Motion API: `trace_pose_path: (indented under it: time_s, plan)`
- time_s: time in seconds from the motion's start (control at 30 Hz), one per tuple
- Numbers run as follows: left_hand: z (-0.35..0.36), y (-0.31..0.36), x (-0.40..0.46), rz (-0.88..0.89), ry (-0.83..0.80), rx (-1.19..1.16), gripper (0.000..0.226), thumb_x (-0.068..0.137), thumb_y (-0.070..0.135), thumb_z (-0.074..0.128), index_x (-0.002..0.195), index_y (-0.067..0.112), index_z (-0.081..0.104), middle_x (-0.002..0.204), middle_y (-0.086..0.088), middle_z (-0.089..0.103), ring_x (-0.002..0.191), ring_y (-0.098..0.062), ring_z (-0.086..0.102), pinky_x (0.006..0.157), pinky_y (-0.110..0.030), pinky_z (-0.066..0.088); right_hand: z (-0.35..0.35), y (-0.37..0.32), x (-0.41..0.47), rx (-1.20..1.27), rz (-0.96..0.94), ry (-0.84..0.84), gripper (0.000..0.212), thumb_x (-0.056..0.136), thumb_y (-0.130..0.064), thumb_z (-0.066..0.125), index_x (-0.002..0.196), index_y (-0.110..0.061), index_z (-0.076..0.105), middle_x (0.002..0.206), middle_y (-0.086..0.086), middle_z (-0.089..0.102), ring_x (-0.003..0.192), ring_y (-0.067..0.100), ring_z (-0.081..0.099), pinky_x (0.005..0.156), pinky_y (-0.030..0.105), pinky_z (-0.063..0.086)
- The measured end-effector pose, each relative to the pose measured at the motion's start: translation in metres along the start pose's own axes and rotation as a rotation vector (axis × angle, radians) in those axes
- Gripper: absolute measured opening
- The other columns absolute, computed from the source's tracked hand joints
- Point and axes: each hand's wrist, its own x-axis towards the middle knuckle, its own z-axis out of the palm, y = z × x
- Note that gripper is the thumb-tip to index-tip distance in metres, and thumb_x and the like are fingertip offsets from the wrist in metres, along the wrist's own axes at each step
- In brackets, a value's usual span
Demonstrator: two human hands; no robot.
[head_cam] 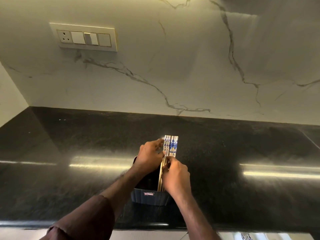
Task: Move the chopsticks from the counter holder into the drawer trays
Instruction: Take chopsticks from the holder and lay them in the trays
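Blue-patterned chopsticks (170, 147) pinched by left hand (150, 155) and right hand (175, 176) above holder (149, 197).

Gripped blue-and-white patterned wooden chopsticks (170, 149) with both hands: left (150, 155), right (174, 177), above dark blue holder (149, 198) on glossy black stone worktop (69, 179).

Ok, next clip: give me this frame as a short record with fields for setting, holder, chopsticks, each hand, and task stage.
setting: black counter, marble wall, switch plate
holder: dark, upright near the counter's front edge
chopsticks: bundle with blue-and-white tops, lower ends in the holder
left hand: fingers on the bundle's left side
right hand: pinching the shafts
stage: chopsticks not yet out; drawer not in view
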Motion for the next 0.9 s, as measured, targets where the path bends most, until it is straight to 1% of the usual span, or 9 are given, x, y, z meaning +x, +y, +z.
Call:
trace_pose_path:
  time_s: [0.1, 0.23, 0.37, 0.43, 0.53, 0.63, 0.8, 0.83, 0.9]
  plan:
    - [0.003, -0.003, 0.007, -0.022, -0.015, -0.058, 0.031, 0.083, 0.011, 0.067, 0.109, 0.027, 0.071, 0.089, 0.020, 0.073, 0.085, 0.013, 0.065, 0.078, -0.004, 0.049, 0.002, -0.001, 0.003, -0.014, 0.001, -0.016, 0.022, 0.094, -0.019, 0.056, 0.115, -0.024, 0.061, 0.095, -0.004, 0.069, 0.084, 0.010, 0.067, 0.074, 0.027, 0.058]
    - [0.003, -0.008, 0.009, -0.053, 0.022, -0.199, 0.035, 0.081, 0.007, 0.073, 0.111, 0.024, 0.072, 0.085, 0.022, 0.073, 0.085, 0.011, 0.067, 0.082, -0.010, 0.051, 0.003, -0.002, 0.006, 0.002, -0.003, -0.036, 0.025, 0.093, -0.020, 0.059, 0.118, -0.024, 0.060, 0.097, -0.005, 0.068, 0.086, 0.009, 0.066, 0.073, 0.023, 0.055]
    - [-0.001, -0.014, 0.009, -0.131, 0.072, -0.269, 0.023, 0.079, 0.010, 0.078, 0.100, 0.018, 0.075, 0.082, 0.010, 0.076, 0.078, 0.000, 0.071, 0.079, -0.026, 0.059, 0.000, -0.004, 0.008, 0.007, -0.027, -0.052, 0.020, 0.093, -0.019, 0.061, 0.112, -0.023, 0.062, 0.095, -0.004, 0.069, 0.086, 0.010, 0.067, 0.075, 0.028, 0.058]
    - [-0.006, -0.015, 0.008, -0.146, 0.089, -0.309, 0.019, 0.078, 0.009, 0.078, 0.091, 0.022, 0.076, 0.080, 0.006, 0.077, 0.077, -0.005, 0.073, 0.078, -0.032, 0.060, -0.002, -0.006, 0.009, 0.023, -0.047, -0.049, 0.016, 0.093, -0.019, 0.061, 0.108, -0.021, 0.064, 0.094, -0.003, 0.070, 0.084, 0.011, 0.067, 0.076, 0.030, 0.059]
    - [-0.017, -0.011, 0.003, -0.129, 0.100, -0.355, 0.023, 0.078, 0.007, 0.078, 0.085, 0.028, 0.074, 0.079, 0.007, 0.077, 0.077, -0.006, 0.073, 0.079, -0.034, 0.060, -0.005, -0.013, 0.007, 0.064, -0.085, -0.037, 0.013, 0.093, -0.022, 0.061, 0.105, -0.021, 0.065, 0.092, -0.002, 0.071, 0.082, 0.012, 0.068, 0.075, 0.033, 0.059]
    - [-0.035, -0.001, -0.002, -0.106, 0.106, -0.424, 0.022, 0.078, 0.005, 0.077, 0.089, 0.025, 0.075, 0.083, 0.002, 0.078, 0.080, -0.013, 0.074, 0.080, -0.039, 0.060, -0.008, -0.020, 0.007, 0.129, -0.139, -0.009, 0.012, 0.093, -0.026, 0.062, 0.103, -0.023, 0.066, 0.089, -0.002, 0.071, 0.078, 0.012, 0.068, 0.071, 0.035, 0.060]
    - [-0.080, 0.037, -0.012, -0.013, 0.176, -0.522, 0.023, 0.078, 0.004, 0.075, 0.095, 0.020, 0.073, 0.088, -0.001, 0.078, 0.085, -0.016, 0.074, 0.079, -0.037, 0.060, -0.011, -0.035, 0.004, 0.246, -0.269, -0.015, 0.014, 0.094, -0.028, 0.060, 0.105, -0.024, 0.069, 0.092, -0.006, 0.074, 0.082, 0.005, 0.068, 0.074, 0.021, 0.055]
    - [-0.091, 0.046, -0.015, 0.012, 0.188, -0.520, 0.024, 0.078, 0.004, 0.075, 0.097, 0.019, 0.073, 0.089, -0.001, 0.077, 0.085, -0.015, 0.074, 0.078, -0.035, 0.060, -0.012, -0.039, 0.002, 0.263, -0.297, -0.027, 0.015, 0.094, -0.030, 0.059, 0.104, -0.024, 0.069, 0.093, -0.006, 0.074, 0.084, 0.005, 0.068, 0.075, 0.023, 0.055]
    - [-0.113, 0.063, -0.021, 0.057, 0.213, -0.515, 0.024, 0.079, 0.005, 0.074, 0.100, 0.016, 0.072, 0.090, -0.001, 0.077, 0.084, -0.014, 0.074, 0.074, -0.030, 0.060, -0.015, -0.048, -0.002, 0.313, -0.339, -0.083, 0.015, 0.095, -0.030, 0.058, 0.099, -0.022, 0.070, 0.089, -0.005, 0.073, 0.082, 0.008, 0.067, 0.075, 0.033, 0.058]
